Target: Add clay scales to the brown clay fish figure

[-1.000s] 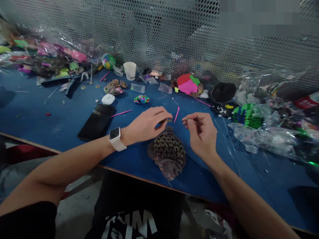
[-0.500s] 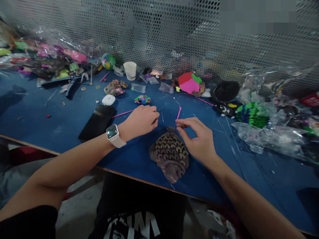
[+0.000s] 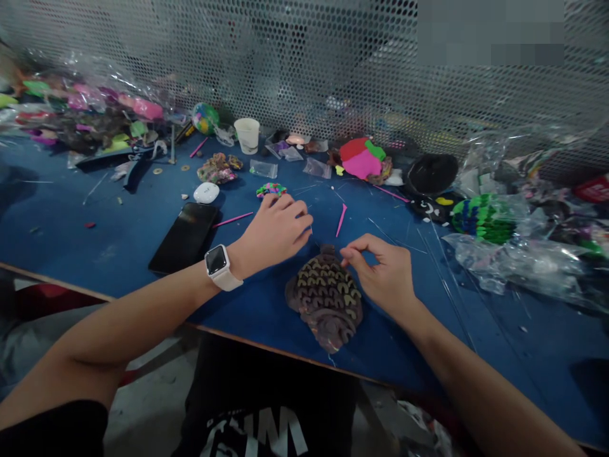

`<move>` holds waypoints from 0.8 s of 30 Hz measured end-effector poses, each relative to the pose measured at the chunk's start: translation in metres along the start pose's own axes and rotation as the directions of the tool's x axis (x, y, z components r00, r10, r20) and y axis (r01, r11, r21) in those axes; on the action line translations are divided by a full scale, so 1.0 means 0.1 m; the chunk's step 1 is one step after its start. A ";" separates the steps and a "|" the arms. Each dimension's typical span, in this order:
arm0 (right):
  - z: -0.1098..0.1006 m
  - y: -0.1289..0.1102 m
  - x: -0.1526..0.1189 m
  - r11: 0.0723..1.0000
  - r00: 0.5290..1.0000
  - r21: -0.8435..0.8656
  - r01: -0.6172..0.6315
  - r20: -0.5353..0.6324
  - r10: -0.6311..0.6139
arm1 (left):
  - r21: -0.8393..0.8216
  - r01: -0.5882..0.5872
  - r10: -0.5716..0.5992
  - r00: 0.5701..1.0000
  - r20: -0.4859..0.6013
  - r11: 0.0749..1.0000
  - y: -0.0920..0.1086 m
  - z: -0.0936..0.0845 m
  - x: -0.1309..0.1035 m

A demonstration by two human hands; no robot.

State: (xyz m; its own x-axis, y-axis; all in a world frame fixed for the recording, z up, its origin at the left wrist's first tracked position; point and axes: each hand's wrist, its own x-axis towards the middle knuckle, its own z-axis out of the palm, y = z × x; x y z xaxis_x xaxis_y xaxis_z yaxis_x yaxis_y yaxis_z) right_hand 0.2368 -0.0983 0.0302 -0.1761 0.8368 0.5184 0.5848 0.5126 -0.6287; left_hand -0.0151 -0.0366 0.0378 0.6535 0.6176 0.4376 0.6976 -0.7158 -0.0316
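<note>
A dark brown clay fish (image 3: 326, 301) with rows of curved olive and brown scales lies flat near the table's front edge. Just right of its narrow top end, my right hand (image 3: 380, 270) has thumb and forefinger pinched together; anything between the tips is too small to make out. My left hand (image 3: 278, 228), palm down with fingers curved and apart, hovers up and left of the fish and holds nothing visible. A pink tool (image 3: 341, 220) lies between and beyond the hands.
Left of my left hand are a black phone (image 3: 184, 236), a white case (image 3: 206, 192) and a pink stick (image 3: 233, 219). Multicoloured clay (image 3: 271, 189), a paper cup (image 3: 247, 136) and small bags lie farther back. Plastic wrapping (image 3: 514, 263) and green-blue clay (image 3: 483, 219) are at right.
My right hand has drawn back from the pink tool, down toward the fish's top end, and its fingertips have closed together. My left hand has shifted slightly right and its fingers have spread.
</note>
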 end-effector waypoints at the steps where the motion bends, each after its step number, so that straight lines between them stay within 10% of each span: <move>1: 0.00 0.00 0.00 1.000 1.000 0.012 0.006 0.004 -0.006 | -0.037 -0.058 0.055 0.996 -0.072 0.998 0.04 0.01 0.00; 8: 0.10 0.02 -0.03 0.964 0.998 0.260 -0.046 -0.034 0.057 | -0.244 -0.339 0.216 0.882 -0.419 0.909 0.19 0.01 -0.03; 24: 0.12 -0.07 -0.07 0.845 0.977 0.495 -0.203 0.050 0.205 | -0.379 -0.353 0.196 0.898 -0.395 0.855 0.15 0.08 -0.03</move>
State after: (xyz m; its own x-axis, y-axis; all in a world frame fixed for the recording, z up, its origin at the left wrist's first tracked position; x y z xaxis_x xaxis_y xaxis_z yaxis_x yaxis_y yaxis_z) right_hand 0.2245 -0.1057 0.0242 -0.0916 0.9327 0.3489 0.1373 0.3589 -0.9232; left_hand -0.0039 -0.0467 0.0290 0.6074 0.2855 0.7413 0.2546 -0.9539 0.1588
